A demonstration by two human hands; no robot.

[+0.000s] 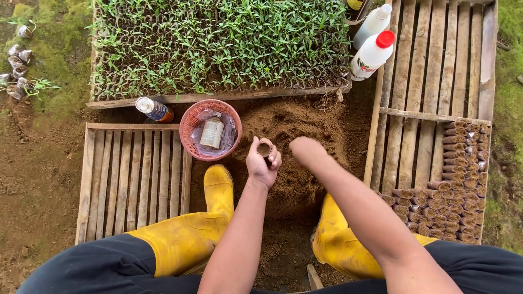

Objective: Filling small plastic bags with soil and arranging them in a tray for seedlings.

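Soil heap (289, 136) lies before the person. Left hand (262, 163) grips a small seedling pot (264, 148), partly filled; right hand (306, 149), closed, digs into the soil. At three o'clock, many filled pots (452, 185) lie stacked on a slatted tray (430, 60), much of it bare.

we see small brown seedling pot (264, 148) | soil-filled, mouth up | pinched in our left hand (262, 163) | right hand (306, 151) just beside

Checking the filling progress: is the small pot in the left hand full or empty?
Full, or nearly: the small pot in the left hand shows brown soil up to its rim.
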